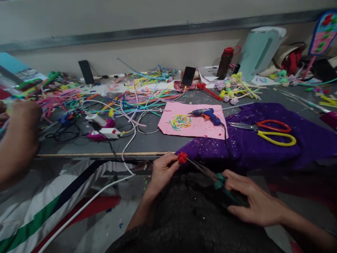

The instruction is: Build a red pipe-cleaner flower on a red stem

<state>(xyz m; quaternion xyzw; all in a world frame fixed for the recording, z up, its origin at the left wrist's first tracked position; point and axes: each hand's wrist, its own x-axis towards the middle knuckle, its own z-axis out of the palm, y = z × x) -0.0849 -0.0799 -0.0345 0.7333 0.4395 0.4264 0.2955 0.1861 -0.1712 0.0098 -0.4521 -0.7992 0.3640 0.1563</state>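
Note:
Between the thumb and fingers of my left hand (164, 170) is a small red fuzzy flower (182, 157), held just off the table's front edge above my lap. My right hand (250, 196) grips green-handled long-nose pliers (204, 169). Their slim metal jaws point left, and the tips meet the flower's right side. Whether the tips pinch it I cannot tell. Beyond my hands, a blue glue gun (209, 115) lies on a pink sheet (168, 109) beside a heap of short pastel cut pieces (180, 121).
Scissors (273, 131) with red and yellow handles rest on purple cloth (310, 140). Loose pipe cleaners (147, 98) spread behind a power strip (104, 133). A white cable (129, 147) hangs over the edge. Another person's arm (19, 140) is at the left.

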